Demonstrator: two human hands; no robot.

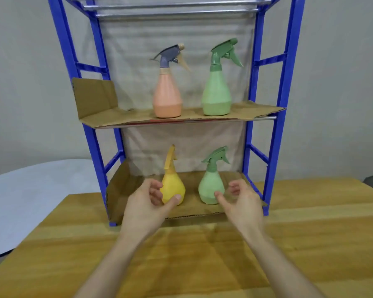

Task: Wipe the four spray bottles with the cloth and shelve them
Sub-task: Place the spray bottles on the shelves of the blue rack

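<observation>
Yellow bottle (174, 187) and small green bottle (210, 188) stand upright and apart on the lower cardboard shelf (121, 190) of the blue rack (274, 125), near its front edge. Peach bottle (167, 97) and large green bottle (216, 95) stand on the rack's middle shelf (256, 110), with free shelf to their left. Left hand (144, 203) is half curled, thumb against the yellow bottle; actual grip uncertain. Right hand (243, 203) is loosely spread and empty, just beside the small green bottle. The rack sits on a wooden table (310, 233).

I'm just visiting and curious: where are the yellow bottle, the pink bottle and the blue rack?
yellow bottle (173, 184): head view, on its round belly.
pink bottle (167, 97): head view, middle of its body.
blue rack (285, 82): head view, on its right front post.
</observation>
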